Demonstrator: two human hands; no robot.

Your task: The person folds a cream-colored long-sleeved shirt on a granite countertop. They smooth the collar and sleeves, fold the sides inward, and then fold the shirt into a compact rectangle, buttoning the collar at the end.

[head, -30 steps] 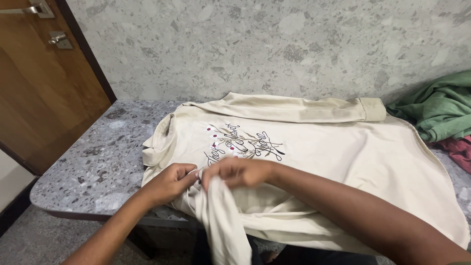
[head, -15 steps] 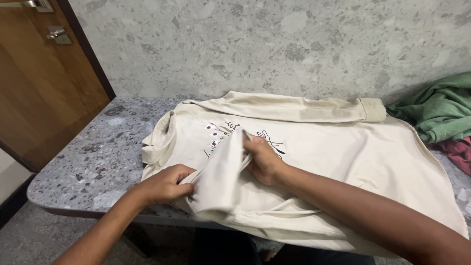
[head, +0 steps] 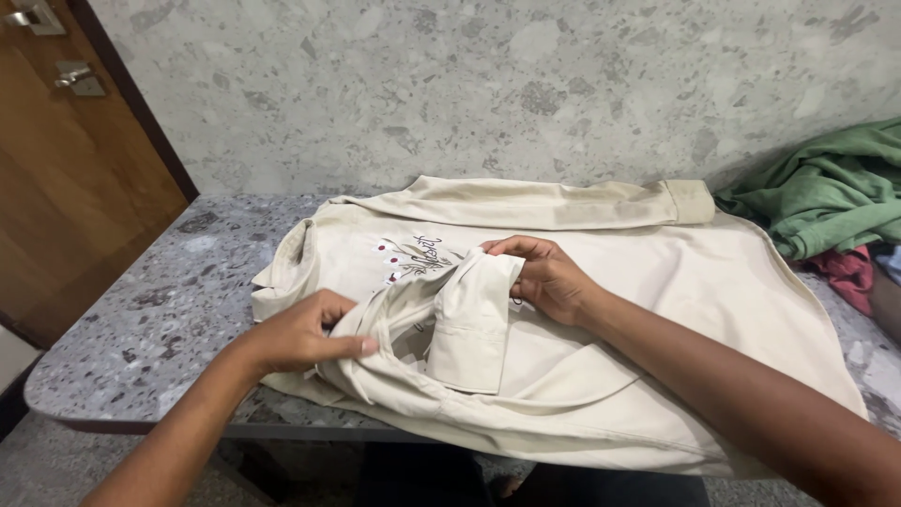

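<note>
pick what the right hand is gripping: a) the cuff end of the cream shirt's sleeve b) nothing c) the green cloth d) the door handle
a, since the right hand pinches the sleeve cuff folded over the cream shirt while the green cloth lies untouched off to the side.

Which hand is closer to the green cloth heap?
Right. The right hand holds the cream shirt's sleeve cuff mid-table, nearer the green cloth heap; the left hand grips fabric farther away.
</note>
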